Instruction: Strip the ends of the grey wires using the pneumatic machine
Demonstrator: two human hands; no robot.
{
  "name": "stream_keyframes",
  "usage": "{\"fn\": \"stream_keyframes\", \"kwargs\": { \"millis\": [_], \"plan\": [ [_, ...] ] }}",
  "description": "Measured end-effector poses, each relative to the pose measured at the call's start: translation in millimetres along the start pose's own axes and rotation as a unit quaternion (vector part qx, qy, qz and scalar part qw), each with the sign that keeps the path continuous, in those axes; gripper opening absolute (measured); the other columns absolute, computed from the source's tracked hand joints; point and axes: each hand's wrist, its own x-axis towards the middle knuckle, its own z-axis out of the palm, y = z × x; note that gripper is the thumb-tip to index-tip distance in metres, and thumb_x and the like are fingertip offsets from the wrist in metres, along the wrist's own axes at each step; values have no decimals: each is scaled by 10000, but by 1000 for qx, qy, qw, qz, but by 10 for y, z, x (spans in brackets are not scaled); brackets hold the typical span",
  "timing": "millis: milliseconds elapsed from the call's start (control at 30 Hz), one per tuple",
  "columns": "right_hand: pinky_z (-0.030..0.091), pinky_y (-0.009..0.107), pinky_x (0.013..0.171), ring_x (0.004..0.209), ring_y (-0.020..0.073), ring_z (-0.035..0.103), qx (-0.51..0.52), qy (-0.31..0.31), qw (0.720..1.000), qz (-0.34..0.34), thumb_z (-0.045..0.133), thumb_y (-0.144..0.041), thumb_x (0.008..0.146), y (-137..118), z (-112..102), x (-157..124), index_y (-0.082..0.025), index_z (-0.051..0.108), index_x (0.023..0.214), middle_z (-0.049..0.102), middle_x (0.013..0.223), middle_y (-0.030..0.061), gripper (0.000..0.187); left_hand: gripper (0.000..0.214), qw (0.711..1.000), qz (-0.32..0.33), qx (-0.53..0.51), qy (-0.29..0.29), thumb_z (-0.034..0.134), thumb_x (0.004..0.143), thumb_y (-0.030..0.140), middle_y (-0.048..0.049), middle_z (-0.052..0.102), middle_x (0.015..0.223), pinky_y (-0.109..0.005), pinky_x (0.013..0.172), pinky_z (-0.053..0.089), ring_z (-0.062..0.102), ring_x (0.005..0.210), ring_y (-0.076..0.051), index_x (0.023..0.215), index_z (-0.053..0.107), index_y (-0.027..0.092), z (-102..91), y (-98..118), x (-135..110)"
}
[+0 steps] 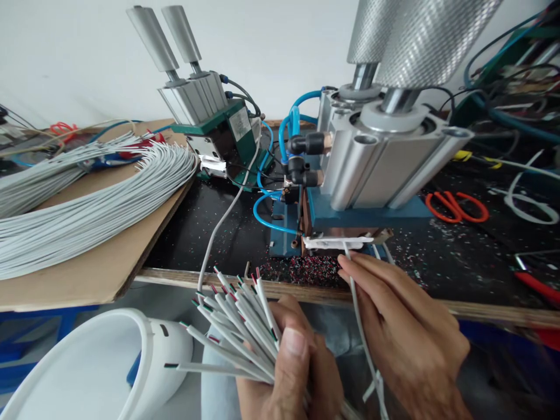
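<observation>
My left hand (293,361) is closed around a fanned bundle of grey cables (238,326) with stripped red, green and black wire ends, held below the bench edge. My right hand (406,326) pinches a single grey cable (357,291) and holds its tip at the white slot (336,241) of the near pneumatic stripping machine (371,169). The cable's tail hangs down past my right palm.
A large pile of grey cables (87,192) lies on cardboard at the left. A second pneumatic machine (214,128) stands behind. Orange scissors (457,205) lie to the right, with tangled hoses beyond. A white bucket (100,367) sits below the bench. Wire scraps litter the black benchtop.
</observation>
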Motion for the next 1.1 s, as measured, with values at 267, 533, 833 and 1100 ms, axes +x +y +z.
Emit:
{"fn": "stream_keyframes", "kwargs": {
  "millis": [267, 533, 833, 1100],
  "plan": [
    [402, 234, 765, 865, 118, 462, 5, -2, 1000, -13, 489, -66, 586, -7, -6, 12, -226, 412, 968, 520, 942, -48, 421, 146, 1000, -3, 3, -15, 479, 532, 356, 78, 284, 384, -252, 242, 84, 198, 228, -35, 443, 428, 252, -11, -18, -13],
    [387, 286, 792, 899, 126, 435, 34, 28, 999, 32, 463, -51, 606, -1, 69, -53, -250, 366, 996, 493, 974, -38, 449, 142, 1000, 17, 6, -22, 461, 538, 368, 82, 286, 377, -256, 215, 74, 187, 205, -41, 452, 422, 262, -2, -31, -7],
    [394, 215, 778, 900, 127, 450, -39, 11, 999, 11, 429, -132, 603, -29, -67, -145, -295, 388, 977, 511, 971, -75, 410, 41, 991, 10, 127, 29, 441, 589, 312, 100, 344, 290, -230, 208, 116, 206, 158, -46, 617, 460, 288, -62, -50, 40],
    [473, 170, 602, 737, 142, 538, -1, 43, 983, -178, 422, -312, 558, -81, -151, -346, -350, 471, 856, 614, 746, -51, 304, 156, 982, 43, 178, 46, 584, 436, 234, -2, 574, 573, -274, 468, 387, 437, 417, -110, 581, 525, 231, 40, -31, 41]
  ]
}}
